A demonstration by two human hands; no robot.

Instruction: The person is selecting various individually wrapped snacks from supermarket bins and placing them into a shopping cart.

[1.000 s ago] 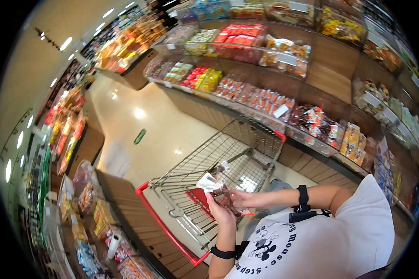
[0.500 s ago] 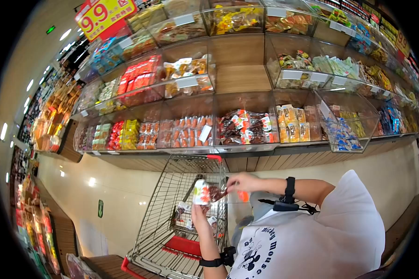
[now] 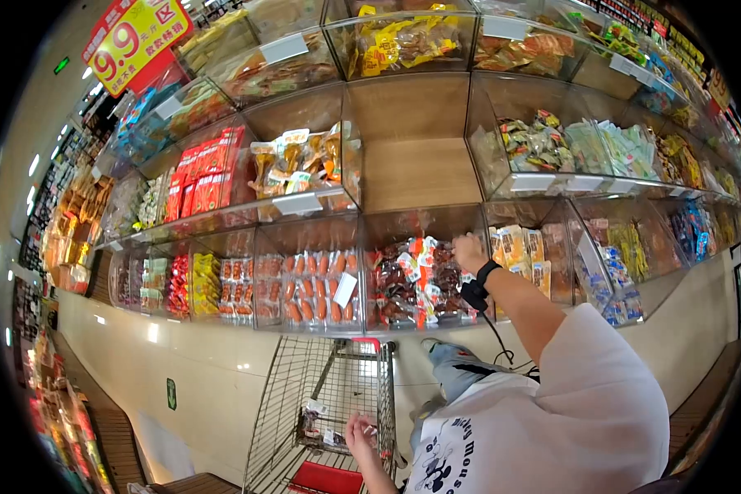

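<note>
My right hand (image 3: 469, 253) reaches into a clear bin (image 3: 424, 221) at the right end of its heap of vacuum-packed dark brown meat snacks (image 3: 420, 276) with white and orange labels. Its fingertips are at the packs; whether they grip one I cannot make out. Over the shopping cart (image 3: 284, 395) hangs my left hand (image 3: 361, 436), its fingers apart and nothing visible in them. A few dark snack packs (image 3: 311, 420) with white labels lie inside the cart, partly behind the wire and my left hand.
To the left of that bin are packed sausages (image 3: 317, 284), to the right yellow-white packets (image 3: 519, 251). Above stands a bare wooden shelf bay (image 3: 420, 169). A yellow price sign (image 3: 140, 45) hangs upper left. The cart's red handle-side panel (image 3: 325, 477) is close to me.
The snack pack both hands held over the cart is no longer in them. My right hand has moved up and forward into the bin; my left is lower, over the cart. The view has shifted nearer the shelves.
</note>
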